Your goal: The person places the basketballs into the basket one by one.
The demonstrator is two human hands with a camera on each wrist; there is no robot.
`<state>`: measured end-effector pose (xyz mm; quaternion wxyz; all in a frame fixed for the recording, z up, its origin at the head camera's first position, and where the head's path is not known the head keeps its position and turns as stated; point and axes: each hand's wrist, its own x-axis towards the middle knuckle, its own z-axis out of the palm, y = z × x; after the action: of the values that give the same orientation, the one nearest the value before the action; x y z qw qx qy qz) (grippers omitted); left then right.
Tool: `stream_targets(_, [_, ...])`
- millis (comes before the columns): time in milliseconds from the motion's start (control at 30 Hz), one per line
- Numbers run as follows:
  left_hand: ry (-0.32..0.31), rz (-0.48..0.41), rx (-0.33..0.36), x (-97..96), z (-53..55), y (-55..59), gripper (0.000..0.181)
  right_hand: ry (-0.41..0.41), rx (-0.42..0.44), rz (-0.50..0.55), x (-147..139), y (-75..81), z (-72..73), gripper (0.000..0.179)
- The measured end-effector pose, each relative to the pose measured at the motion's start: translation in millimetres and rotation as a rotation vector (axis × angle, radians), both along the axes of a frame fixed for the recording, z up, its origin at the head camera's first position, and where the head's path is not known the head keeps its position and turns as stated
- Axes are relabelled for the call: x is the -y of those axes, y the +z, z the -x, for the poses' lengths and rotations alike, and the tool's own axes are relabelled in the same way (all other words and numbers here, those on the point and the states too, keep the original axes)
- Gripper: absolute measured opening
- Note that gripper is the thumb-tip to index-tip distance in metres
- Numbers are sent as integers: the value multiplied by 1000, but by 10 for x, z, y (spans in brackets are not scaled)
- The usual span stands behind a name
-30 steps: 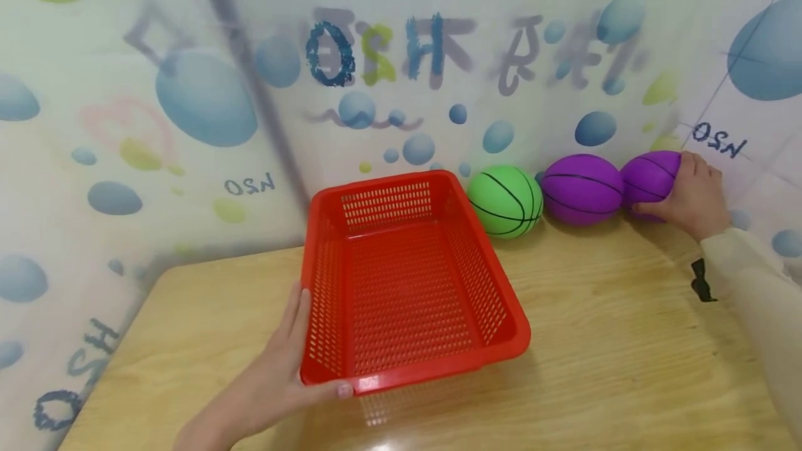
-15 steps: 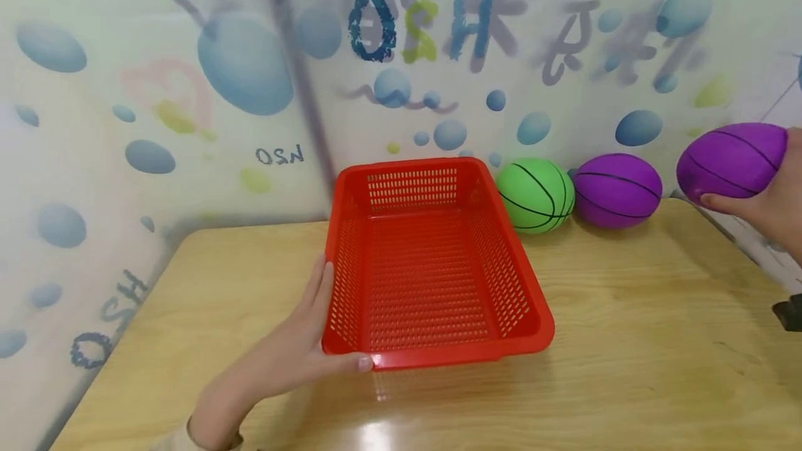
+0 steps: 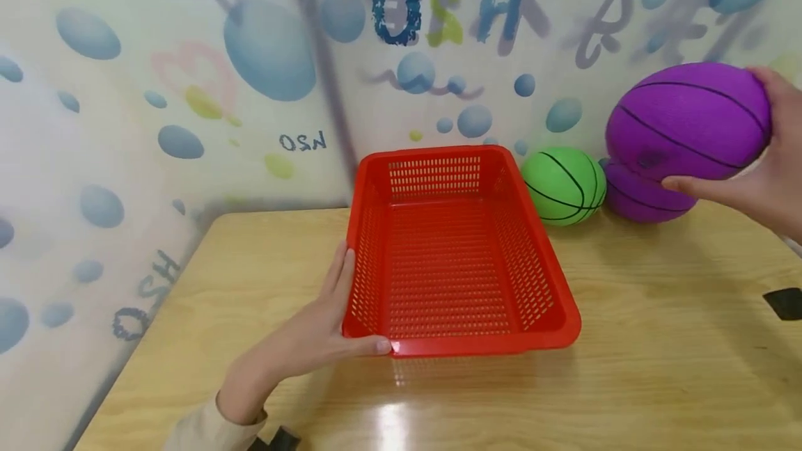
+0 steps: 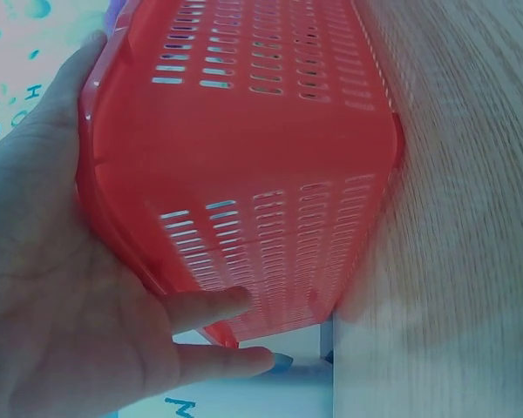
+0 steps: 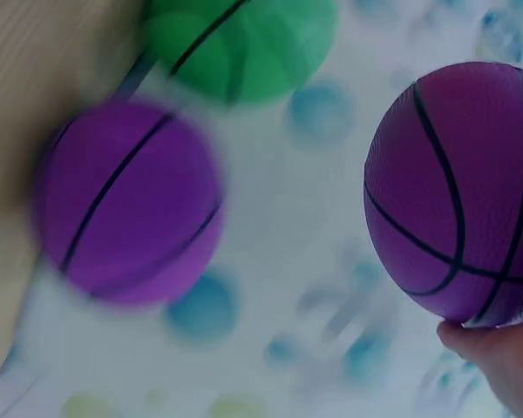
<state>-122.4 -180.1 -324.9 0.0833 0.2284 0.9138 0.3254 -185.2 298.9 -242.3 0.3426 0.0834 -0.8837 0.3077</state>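
Observation:
In the head view, a red perforated plastic basket [image 3: 451,270] stands on the wooden table with nothing inside. My left hand [image 3: 313,333] holds its near left corner, the thumb along the front rim and fingers against the left side. In the left wrist view, two fingers [image 4: 213,305] lie against the basket's outer wall. My right hand [image 3: 767,165] grips a purple ball [image 3: 689,120] with black lines, raised above the table. Behind and below it, a second purple ball [image 3: 648,197] sits partly hidden. A green ball [image 3: 564,186] rests between that ball and the basket.
A patterned backdrop [image 3: 263,179] with blue drops and lettering rises behind the table's back edge. Bare wooden table [image 3: 626,339] shows in front and right of the basket. A dark strap piece [image 3: 783,303] appears near the right edge.
My right hand has lifted the far-right purple ball off the table and brought it closer, now overlapping the second purple ball. The head view has swung right and left. My left hand stays on the basket.

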Motion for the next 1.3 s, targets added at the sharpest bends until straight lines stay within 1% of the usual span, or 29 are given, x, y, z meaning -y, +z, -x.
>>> stream_targets(133, [-28, -26, 0, -55, 46, 27, 114, 156, -49, -184, 361, 165, -124, 123])
stream_targets(233, [-28, -35, -1, -51, 45, 49, 114, 318, -95, -288, 629, 213, -183, 124])
stream_targets(333, [-15, -50, 2, -12, 21, 60, 114, 475, -145, -359, 889, 173, -207, 122])
stream_targets(400, [5, -32, -3, 15, -9, 57, 114, 531, -145, -376, 1046, 113, -223, 120])
stream_targets(467, [22, -14, -3, 26, -34, 45, 113, 580, -127, -378, 1165, 35, -239, 118])
stream_targets(567, [41, 12, 1, 17, -61, 17, 113, 619, -63, -387, 1280, -92, -244, 117])
stream_targets(633, [45, 8, 11, 1, -63, -1, 113, 646, 0, -387, 1325, -183, -228, 114])
stream_targets(800, [56, 6, 21, -27, -64, -27, 112, 661, 189, -384, 1409, -415, -193, 105])
stream_targets(867, [70, 16, 19, -25, -80, -30, 112, 662, 246, -388, 1453, -497, -190, 102])
stream_targets(1000, [91, 53, 8, -22, -112, -26, 111, 674, 305, -411, 1562, -632, -171, 99])
stream_targets(1133, [102, 72, 5, -61, -109, -26, 111, 700, 332, -480, 1659, -744, -163, 98])
stream_targets(1233, [102, 71, -1, -92, -90, -28, 111, 704, 346, -510, 1680, -783, -168, 99])
stream_targets(1300, [93, 73, -7, -106, -76, -27, 110, 695, 372, -499, 1653, -783, -179, 101])
